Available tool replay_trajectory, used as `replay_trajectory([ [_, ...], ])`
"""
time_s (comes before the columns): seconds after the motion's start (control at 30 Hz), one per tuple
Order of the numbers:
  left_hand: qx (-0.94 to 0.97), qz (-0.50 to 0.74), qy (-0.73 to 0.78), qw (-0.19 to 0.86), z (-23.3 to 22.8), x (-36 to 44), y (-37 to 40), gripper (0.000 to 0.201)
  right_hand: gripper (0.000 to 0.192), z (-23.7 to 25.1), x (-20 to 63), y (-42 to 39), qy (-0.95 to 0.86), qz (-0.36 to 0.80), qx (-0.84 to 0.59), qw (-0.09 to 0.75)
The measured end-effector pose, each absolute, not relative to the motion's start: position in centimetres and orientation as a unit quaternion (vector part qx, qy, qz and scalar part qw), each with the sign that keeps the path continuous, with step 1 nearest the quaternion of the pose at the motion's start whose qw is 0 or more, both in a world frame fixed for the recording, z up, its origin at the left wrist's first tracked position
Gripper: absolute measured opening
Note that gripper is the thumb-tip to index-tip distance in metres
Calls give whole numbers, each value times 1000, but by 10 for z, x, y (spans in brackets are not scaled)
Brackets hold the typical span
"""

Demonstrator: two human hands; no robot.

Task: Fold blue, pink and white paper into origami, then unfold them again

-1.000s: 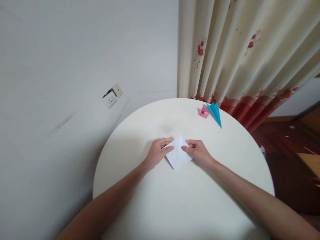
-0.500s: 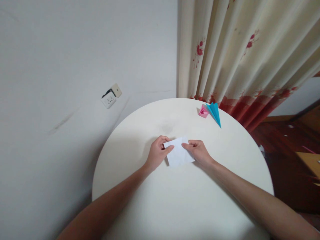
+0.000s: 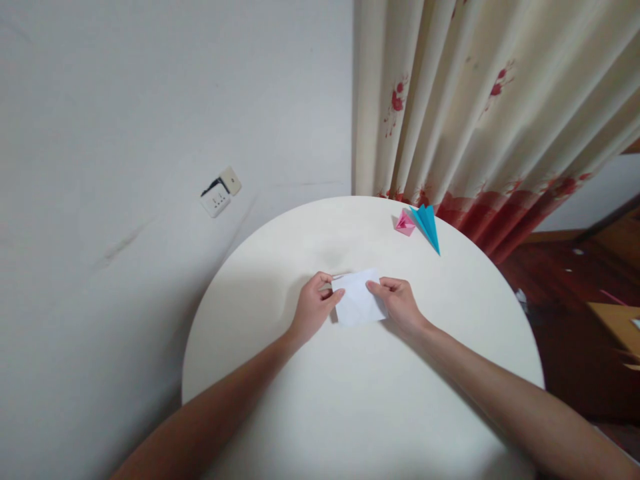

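A folded piece of white paper (image 3: 358, 303) is held between both hands just over the round white table (image 3: 320, 407). My left hand (image 3: 315, 303) pinches its left edge, thumb on top and fingers behind, where a flap or layer stands slightly apart at the upper left corner. On the right side, my right hand (image 3: 397, 300) grips the upper right edge, its thumb lying on the paper's face. The fingers under the paper are partly hidden.
Near the table's far right edge lie a pink folded paper piece (image 3: 405, 224) and a blue paper plane (image 3: 427, 227). Behind them hangs a cream and red curtain (image 3: 465, 147). A wall socket (image 3: 216, 200) is on the left wall.
The paper has turned a little and moved slightly up and right. Its upper left corner now shows a parted layer by my left fingers. Both hands keep their hold.
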State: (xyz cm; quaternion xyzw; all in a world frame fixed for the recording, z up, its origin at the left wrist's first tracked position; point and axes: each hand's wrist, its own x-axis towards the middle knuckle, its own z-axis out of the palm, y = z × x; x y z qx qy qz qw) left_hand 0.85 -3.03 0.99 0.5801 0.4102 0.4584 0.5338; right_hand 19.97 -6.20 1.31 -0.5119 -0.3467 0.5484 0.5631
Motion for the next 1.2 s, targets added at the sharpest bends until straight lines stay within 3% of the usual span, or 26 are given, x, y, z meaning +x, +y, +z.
replay_trajectory([
  [0.23,694,397,424,425,11,6,-33,24,37,16,199,-62,-352,576,-494,548],
  [0.43,694,382,388,471,19,7,-37,34,39,16,201,-62,-350,570,-505,545],
  [0.63,676,385,450,440,18,10,-35,25,38,18,197,-63,-342,601,-479,540],
  [0.8,695,385,450,409,14,11,-36,20,48,20,195,-64,-360,568,-485,559],
  [0.93,708,389,436,397,14,12,-38,18,43,16,196,-63,-375,557,-492,554],
  [1.2,668,392,444,451,16,13,-41,23,45,13,198,-61,-351,528,-504,586],
])
